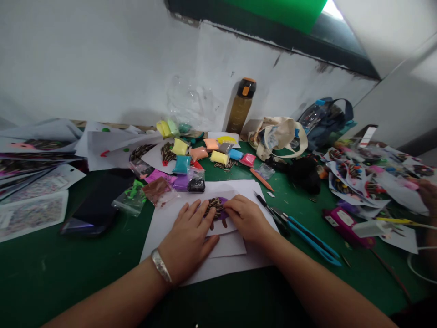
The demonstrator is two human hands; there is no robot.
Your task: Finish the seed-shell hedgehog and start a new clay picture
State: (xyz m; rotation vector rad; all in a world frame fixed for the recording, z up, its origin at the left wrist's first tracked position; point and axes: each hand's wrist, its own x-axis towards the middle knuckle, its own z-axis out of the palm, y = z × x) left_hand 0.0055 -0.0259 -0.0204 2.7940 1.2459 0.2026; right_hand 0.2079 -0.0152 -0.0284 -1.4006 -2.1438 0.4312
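A small picture made of striped sunflower seeds [214,206] and purple clay [224,212], with brown leg-like pieces [224,223] below, lies on a white sheet. My left hand [191,237] rests flat on that sheet with its fingers spread, the fingertips touching the seeds. A silver bracelet [161,266] circles the left wrist. At the picture's right edge, the fingers of my right hand [248,218] are pinched together against the purple clay; whatever is between them is hidden. Beneath everything is a larger white paper [164,228].
Colourful clay packets [182,164] and loose seeds [228,165] lie behind the paper. Blue tweezers [312,239] and a black pen [264,200] are at right. A bottle [241,107] stands by the wall. A dark tablet [99,202] lies left; another person's hand [428,196] shows far right.
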